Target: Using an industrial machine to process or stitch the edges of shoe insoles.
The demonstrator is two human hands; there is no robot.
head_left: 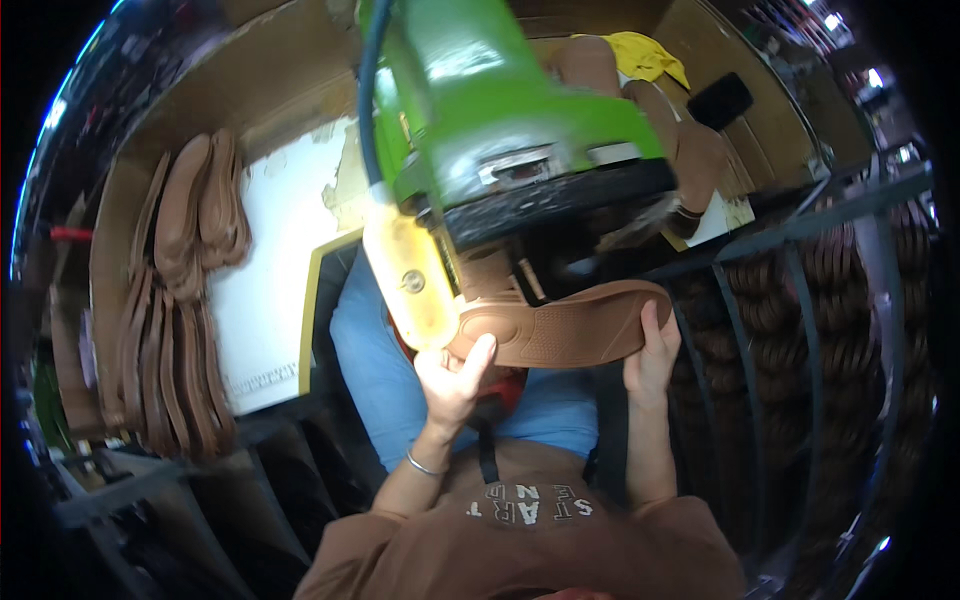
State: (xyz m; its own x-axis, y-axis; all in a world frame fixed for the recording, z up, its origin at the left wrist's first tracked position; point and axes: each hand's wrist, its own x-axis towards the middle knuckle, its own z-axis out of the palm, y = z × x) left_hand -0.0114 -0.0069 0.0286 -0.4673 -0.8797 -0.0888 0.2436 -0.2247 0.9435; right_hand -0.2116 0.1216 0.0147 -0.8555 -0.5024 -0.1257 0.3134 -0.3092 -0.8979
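A brown shoe sole with a patterned footbed lies crosswise between my hands, its far edge under the head of a green machine. My left hand grips its left end, thumb on top. Around the right end my right hand is closed, thumb pressed on the upper face. A lit, yellowish lamp housing hangs just above my left fingers. The machine's dark lower part hides where the sole's far edge meets it.
Several brown soles are stacked at the left on a white board inside cardboard walls. Behind the machine at right are more brown pieces, a yellow cloth and a black phone-like object. Metal racks of dark brown pieces stand at right.
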